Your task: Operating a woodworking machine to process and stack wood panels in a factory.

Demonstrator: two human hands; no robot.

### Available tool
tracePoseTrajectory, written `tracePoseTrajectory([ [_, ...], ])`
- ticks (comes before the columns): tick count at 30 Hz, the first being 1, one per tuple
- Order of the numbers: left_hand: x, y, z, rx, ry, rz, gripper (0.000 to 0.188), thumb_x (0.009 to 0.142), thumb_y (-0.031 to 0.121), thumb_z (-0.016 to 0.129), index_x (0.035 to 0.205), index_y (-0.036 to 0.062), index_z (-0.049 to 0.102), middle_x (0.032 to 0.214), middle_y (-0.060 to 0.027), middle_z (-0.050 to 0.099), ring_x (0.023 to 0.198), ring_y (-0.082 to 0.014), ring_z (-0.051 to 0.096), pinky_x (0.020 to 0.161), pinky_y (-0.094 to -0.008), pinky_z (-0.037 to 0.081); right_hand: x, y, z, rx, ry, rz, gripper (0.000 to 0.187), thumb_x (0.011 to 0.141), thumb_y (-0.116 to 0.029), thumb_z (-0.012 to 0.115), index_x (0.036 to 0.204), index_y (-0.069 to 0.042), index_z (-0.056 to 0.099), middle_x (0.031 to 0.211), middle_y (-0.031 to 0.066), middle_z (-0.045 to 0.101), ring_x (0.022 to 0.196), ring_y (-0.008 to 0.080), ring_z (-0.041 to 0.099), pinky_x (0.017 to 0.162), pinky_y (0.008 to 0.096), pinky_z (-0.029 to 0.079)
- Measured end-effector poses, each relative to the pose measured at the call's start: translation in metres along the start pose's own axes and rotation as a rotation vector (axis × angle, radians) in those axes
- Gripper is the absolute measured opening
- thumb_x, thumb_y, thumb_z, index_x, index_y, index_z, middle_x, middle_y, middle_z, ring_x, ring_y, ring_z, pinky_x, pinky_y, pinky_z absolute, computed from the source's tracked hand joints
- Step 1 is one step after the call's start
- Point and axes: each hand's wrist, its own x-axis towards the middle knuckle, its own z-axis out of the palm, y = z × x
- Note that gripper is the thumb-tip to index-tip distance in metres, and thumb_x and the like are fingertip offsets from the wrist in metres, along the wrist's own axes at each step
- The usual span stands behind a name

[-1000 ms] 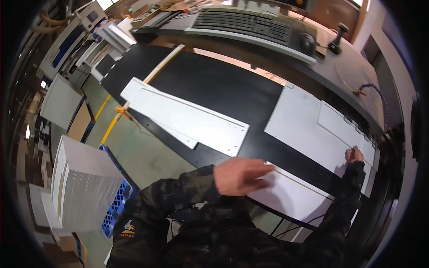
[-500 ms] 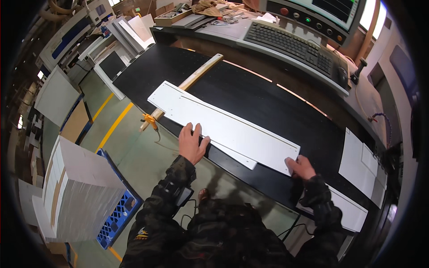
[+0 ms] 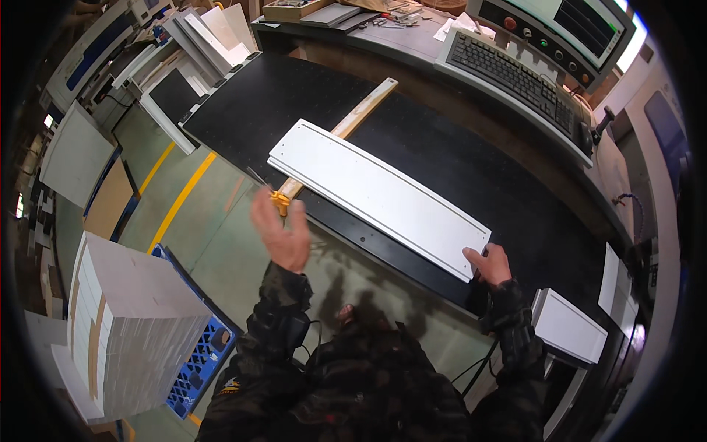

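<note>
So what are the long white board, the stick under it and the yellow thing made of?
Long white board: maybe coated wood panel; smooth, even white face. Stick: probably bare wood; tan, blotchy. Yellow thing: perhaps plastic; bright colour, but too small for certainty.

two hands, one wooden bar, one yellow clamp, one keyboard, one monitor, one black worktop

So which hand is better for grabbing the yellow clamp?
Probably the left hand: it's open beside the clamp and looks empty. The right hand holds the board at its other end.
</note>
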Motion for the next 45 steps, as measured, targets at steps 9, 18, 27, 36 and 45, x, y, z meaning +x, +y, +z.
tracePoseTrajectory([
  [9, 0.019, -0.110, 0.006, -0.158, -0.152, -0.414, 0.033, 0.117, 0.027, 0.051, 0.120, -0.0006, 0.069, 0.116, -0.0219, 0.072, 0.110, -0.0435, 0.066, 0.094, -0.0520, 0.052, 0.003, -0.004, -0.003, -0.273, 0.131, -0.190, 0.058, 0.092, -0.043, 0.088, 0.110, 0.010, 0.074, 0.091, 0.0184, 0.076, 0.082, 0.0278, 0.076, 0.073, 0.0404, 0.059],
  [18, -0.013, 0.095, 0.003, -0.951, -0.156, -0.426, 0.036, 0.122, 0.029, 0.043, 0.108, 0.0017, 0.063, 0.084, -0.0055, 0.068, 0.077, -0.0115, 0.062, 0.076, -0.0276, 0.053, -0.089, -0.118, 0.110, 0.087, -0.053, -1.183, 0.070, 0.110, -0.036, 0.063, 0.165, 0.004, 0.045, 0.157, 0.0260, 0.058, 0.146, 0.0433, 0.055, 0.121, 0.0505, 0.045],
  [27, 0.017, -0.014, 0.057, -0.766, -0.293, -0.504, 0.043, 0.120, 0.026, 0.045, 0.148, -0.0062, 0.054, 0.132, -0.0250, 0.069, 0.129, -0.0344, 0.067, 0.114, -0.0472, 0.051, -0.085, -0.211, 0.163, 0.205, -0.155, -0.915, 0.075, 0.114, -0.041, 0.052, 0.173, 0.000, 0.030, 0.152, 0.0349, 0.059, 0.132, 0.0484, 0.066, 0.114, 0.0464, 0.051],
  [36, -0.021, -0.116, 0.105, -0.107, -0.609, 0.548, 0.060, 0.101, 0.034, 0.074, 0.157, 0.0158, 0.062, 0.163, -0.0178, 0.048, 0.158, -0.0425, 0.036, 0.131, -0.0664, 0.022, -0.100, -0.281, 0.172, -0.152, -0.170, -0.501, 0.065, 0.115, -0.037, 0.047, 0.167, -0.001, 0.033, 0.084, 0.0297, 0.072, 0.074, 0.0501, 0.071, 0.073, 0.0584, 0.055],
  [45, -0.022, -0.106, 0.105, -0.189, -0.502, 0.579, 0.052, 0.100, 0.027, 0.081, 0.150, 0.0163, 0.069, 0.155, -0.0185, 0.051, 0.153, -0.0433, 0.040, 0.126, -0.0684, 0.026, -0.157, -0.164, 0.082, -0.187, 0.222, -0.068, 0.067, 0.115, -0.045, 0.047, 0.165, -0.002, 0.045, 0.103, 0.0348, 0.075, 0.103, 0.0552, 0.073, 0.096, 0.0604, 0.055],
])
